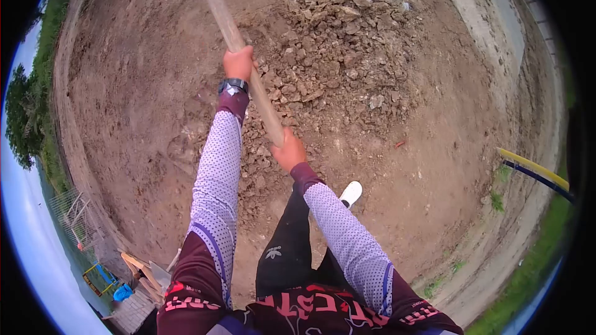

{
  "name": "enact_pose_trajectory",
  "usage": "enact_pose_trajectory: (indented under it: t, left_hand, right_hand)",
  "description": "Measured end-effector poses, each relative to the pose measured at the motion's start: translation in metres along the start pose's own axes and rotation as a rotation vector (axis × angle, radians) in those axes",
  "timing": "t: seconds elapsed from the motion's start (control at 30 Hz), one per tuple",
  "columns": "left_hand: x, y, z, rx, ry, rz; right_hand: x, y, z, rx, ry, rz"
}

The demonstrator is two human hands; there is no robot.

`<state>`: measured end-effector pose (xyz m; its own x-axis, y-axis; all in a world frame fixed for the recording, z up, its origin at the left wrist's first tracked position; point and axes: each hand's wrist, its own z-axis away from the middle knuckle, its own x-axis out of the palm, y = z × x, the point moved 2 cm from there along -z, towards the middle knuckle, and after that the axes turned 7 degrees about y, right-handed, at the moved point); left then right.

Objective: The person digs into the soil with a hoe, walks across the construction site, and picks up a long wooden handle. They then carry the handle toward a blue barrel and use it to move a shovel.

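A long wooden tool handle (266,104) slants across the view, from the top edge down toward my body. My left hand (239,64) is wrapped around it higher up, with a dark watch on the wrist. Lower down, my right hand (289,151) grips the same handle near its end. The tool's head lies outside the view, so its kind does not show. Broken soil and rock lumps (338,56) are heaped on the ground to the right of the handle.
Bare brown dirt (143,87) surrounds the heap. My white shoe (352,193) stands below it. A yellow and dark curved bar (534,170) is at the right. Wooden boards (146,273), grey blocks (131,313) and a blue object (122,292) sit at the lower left.
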<state>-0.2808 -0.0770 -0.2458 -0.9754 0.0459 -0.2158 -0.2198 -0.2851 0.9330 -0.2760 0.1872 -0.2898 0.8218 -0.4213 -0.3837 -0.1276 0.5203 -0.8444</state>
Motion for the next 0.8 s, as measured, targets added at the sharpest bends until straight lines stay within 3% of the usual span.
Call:
enact_pose_trajectory:
  t: [0.07, 0.1, 0.23, 0.27, 0.33, 0.47, 0.53, 0.63, 0.7, 0.8]
  left_hand:
    - [-0.007, -0.154, 0.069, -0.347, -0.161, -0.238]
    - [-0.005, -0.192, 0.114, -0.485, -0.080, -0.165]
    - [-0.025, -0.257, 0.267, -0.694, -0.076, -0.114]
    - [-0.036, -0.297, 0.289, -0.823, -0.093, 0.023]
    - [-0.049, -0.309, 0.326, -0.885, -0.020, 0.083]
    - [-0.063, -0.264, 0.356, -0.848, -0.012, 0.019]
    - [-0.061, -0.223, 0.360, -0.751, 0.030, 0.184]
    - [-0.063, -0.127, 0.336, -0.449, 0.006, 0.331]
    - [-0.076, -0.040, 0.299, -0.258, -0.032, 0.428]
    - [-0.099, 0.118, 0.222, 0.132, -0.074, 0.312]
  right_hand:
    - [-0.004, 0.067, 0.103, 0.217, -0.089, 0.049]
    - [-0.023, 0.093, 0.136, 0.345, -0.132, 0.179]
    - [-0.094, 0.167, 0.252, 0.451, -0.275, 0.143]
    - [-0.102, 0.178, 0.279, 0.464, -0.272, 0.257]
    - [-0.107, 0.193, 0.312, 0.398, -0.251, 0.408]
    - [-0.112, 0.199, 0.341, 0.332, -0.243, 0.395]
    - [-0.113, 0.200, 0.333, 0.261, -0.224, 0.384]
    - [-0.109, 0.188, 0.274, 0.075, -0.140, 0.299]
    - [-0.084, 0.132, 0.214, -0.046, -0.065, 0.204]
    - [-0.049, -0.006, 0.114, -0.289, 0.028, 0.010]
